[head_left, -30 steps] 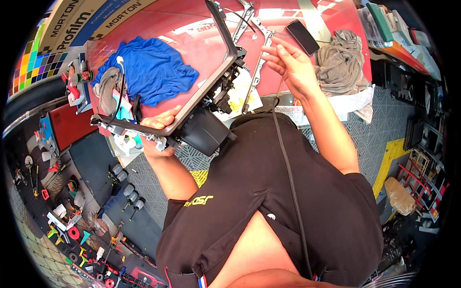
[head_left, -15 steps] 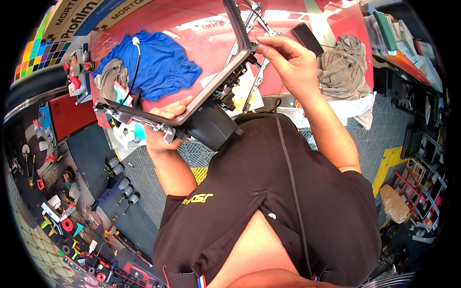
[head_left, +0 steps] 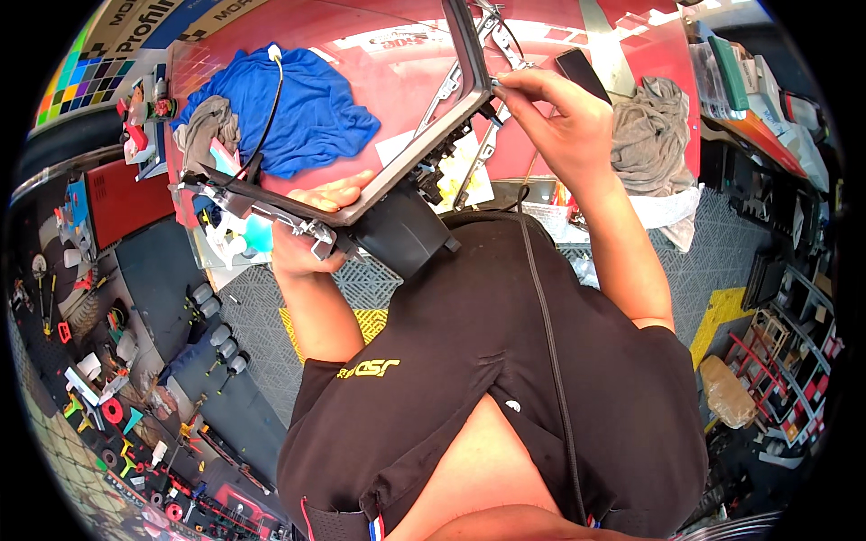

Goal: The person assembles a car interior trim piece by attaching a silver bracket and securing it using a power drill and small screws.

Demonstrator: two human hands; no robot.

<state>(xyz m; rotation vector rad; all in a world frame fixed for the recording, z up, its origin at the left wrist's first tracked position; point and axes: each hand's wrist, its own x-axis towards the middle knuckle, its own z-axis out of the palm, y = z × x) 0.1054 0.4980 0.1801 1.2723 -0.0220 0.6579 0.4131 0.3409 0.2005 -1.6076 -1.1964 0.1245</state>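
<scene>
Grey-framed panel (head_left: 361, 153) is held tilted up over the red table (head_left: 379, 81), w/ a black housing (head_left: 401, 236) on its underside. Left hand (head_left: 311, 239) cups it from below, fingers curled round the bottom edge. Right hand (head_left: 559, 122) pinches the top corner, thumb & fingers pressed on the frame. I'd say keep the left palm under the heavy housing, and don't snag the loose black cable (head_left: 269, 117) over the blue cloth (head_left: 298, 113).
</scene>
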